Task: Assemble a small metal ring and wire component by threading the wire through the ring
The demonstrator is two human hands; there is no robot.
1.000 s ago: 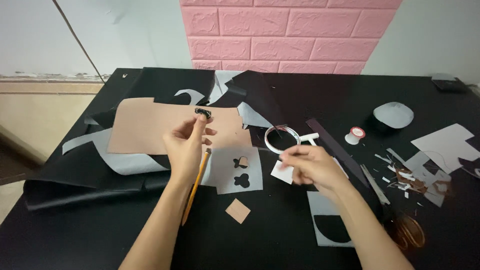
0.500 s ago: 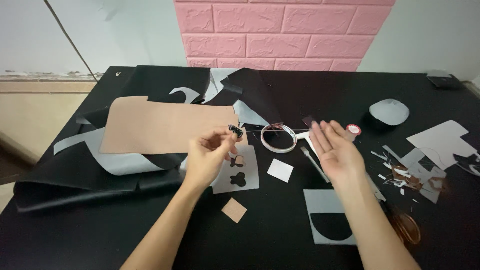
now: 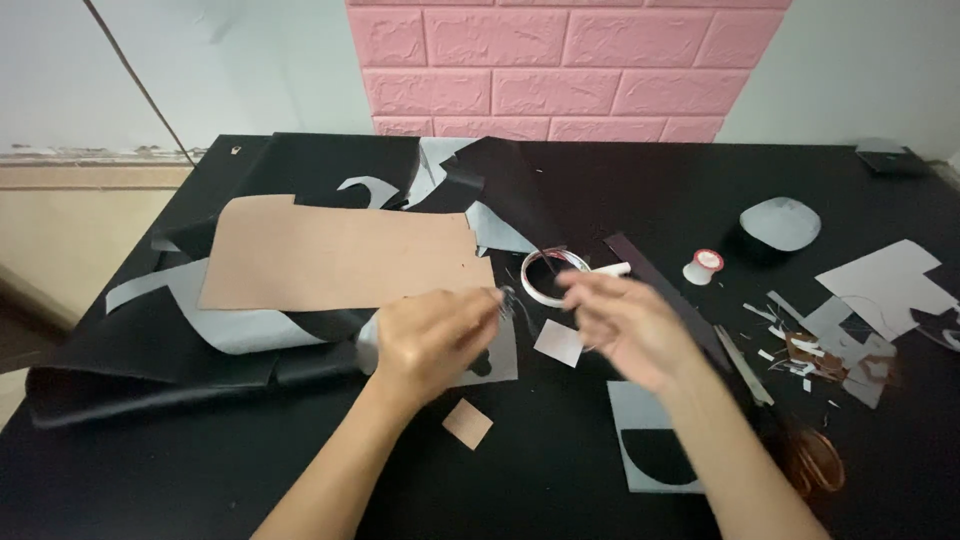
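My left hand [image 3: 430,335] rests over a grey stencil sheet [image 3: 497,362], its fingertips pinched on a small dark piece [image 3: 507,300]. My right hand [image 3: 625,322] hovers just to the right of it, blurred by motion, with its fingers pointing toward the left hand. I cannot make out whether it holds anything. A white tape ring [image 3: 550,275] lies just beyond both hands. A small white paper square [image 3: 558,342] sits between the hands, and a small brown square [image 3: 467,423] lies nearer to me.
A large brown card sheet [image 3: 340,255] lies on grey and black sheets at the left of the black table [image 3: 620,190]. A grey sheet with a black half-disc [image 3: 650,450], a small spool [image 3: 703,265], a grey rounded object [image 3: 780,222] and paper scraps [image 3: 820,350] fill the right.
My hands have dropped nearer to me and come close together. The right hand, open and apart half a second ago, now sits near the left. The pencil seen a second ago is gone.
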